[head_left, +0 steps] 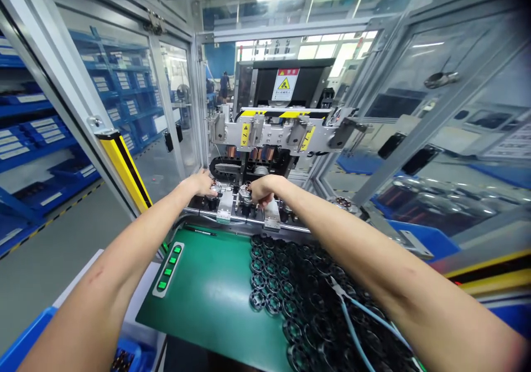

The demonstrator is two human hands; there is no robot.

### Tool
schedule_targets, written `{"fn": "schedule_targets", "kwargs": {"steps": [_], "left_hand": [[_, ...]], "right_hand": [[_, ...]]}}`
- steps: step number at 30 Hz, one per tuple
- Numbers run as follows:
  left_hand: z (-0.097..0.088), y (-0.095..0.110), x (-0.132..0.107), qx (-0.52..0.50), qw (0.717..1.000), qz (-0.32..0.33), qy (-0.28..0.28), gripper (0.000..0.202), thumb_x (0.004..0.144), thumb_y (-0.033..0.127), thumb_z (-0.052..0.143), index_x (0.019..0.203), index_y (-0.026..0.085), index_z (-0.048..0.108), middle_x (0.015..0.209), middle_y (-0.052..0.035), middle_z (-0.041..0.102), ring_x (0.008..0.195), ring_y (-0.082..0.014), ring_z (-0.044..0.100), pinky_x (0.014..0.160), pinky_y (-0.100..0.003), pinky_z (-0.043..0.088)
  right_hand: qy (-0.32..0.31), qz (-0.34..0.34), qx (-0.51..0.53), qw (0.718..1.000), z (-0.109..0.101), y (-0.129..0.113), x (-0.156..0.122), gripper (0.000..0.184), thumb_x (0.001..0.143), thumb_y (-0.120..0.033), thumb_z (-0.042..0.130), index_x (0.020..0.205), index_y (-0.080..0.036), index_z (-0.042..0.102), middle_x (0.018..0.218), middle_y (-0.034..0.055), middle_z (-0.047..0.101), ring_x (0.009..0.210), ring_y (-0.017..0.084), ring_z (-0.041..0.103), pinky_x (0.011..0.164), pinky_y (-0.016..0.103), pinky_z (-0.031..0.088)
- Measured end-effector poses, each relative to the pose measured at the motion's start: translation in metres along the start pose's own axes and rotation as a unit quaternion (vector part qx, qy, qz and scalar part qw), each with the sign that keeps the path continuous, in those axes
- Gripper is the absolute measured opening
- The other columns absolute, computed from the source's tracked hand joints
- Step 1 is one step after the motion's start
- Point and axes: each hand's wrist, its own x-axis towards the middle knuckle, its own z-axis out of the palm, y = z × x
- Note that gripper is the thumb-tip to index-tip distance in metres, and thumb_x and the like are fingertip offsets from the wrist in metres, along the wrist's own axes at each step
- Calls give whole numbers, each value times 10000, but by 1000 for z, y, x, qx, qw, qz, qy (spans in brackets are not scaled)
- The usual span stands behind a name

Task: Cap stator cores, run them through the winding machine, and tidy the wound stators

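Observation:
Both arms reach into the machine's lower front. My left hand (202, 184) has its fingers curled round the side of a small round motor stator (214, 188) with coppery parts, seated on the left fixture. Similarly, my right hand (264, 188) is bent down with its fingers at a second motor stator (245, 194) on the fixture beside it. The right fingertips are partly hidden behind the hand. Between and beside the hands stand metal fixture plates (225, 203) on a horizontal rail.
Many black rings (271, 283) cover the right of the green mat (207, 294). Blue-handled pliers (342, 294) lie on them. A pen (199, 230) and a strip of green buttons (170, 261) are on the left. Above the hands hangs a metal tooling bar (274, 131) with warning labels.

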Motion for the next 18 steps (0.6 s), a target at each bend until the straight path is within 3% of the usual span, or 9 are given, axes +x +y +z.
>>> {"fn": "schedule_targets", "kwargs": {"steps": [5,10,15,18], "left_hand": [[11,-7,-4,-5,1000,17,25,497,1116,522,776,1483,189,729,1698,-167,608,1571,-394,583,1287,-656,529],[25,-5,1,-13,999,33,36,473,1098,525,796,1427,189,755,1613,-157,671,1520,-376,617,1269,-633,535],[-3,-15,-3,-34,994,48,96,557,1035,555,823,1402,138,778,1672,-205,604,1574,-421,535,1309,-608,475],[-20,-19,-32,-56,984,60,161,531,1105,533,681,1396,99,777,1687,-240,544,1599,-459,461,1328,-566,437]], "right_hand": [[9,4,8,1000,6,0,0,458,1131,-447,789,1501,-187,713,1498,136,730,1280,291,763,1081,518,690],[30,-5,2,1000,6,-3,-15,454,1129,-444,793,1492,-182,718,1483,132,736,1268,291,767,1071,512,694],[100,-35,-34,994,-15,-5,-60,426,1144,-456,773,1457,-172,728,1400,123,768,1177,257,791,1011,473,710],[163,-109,-72,978,-1,-12,-89,352,1199,-387,662,1427,-145,778,1312,161,823,1172,280,815,1049,452,675]]}}
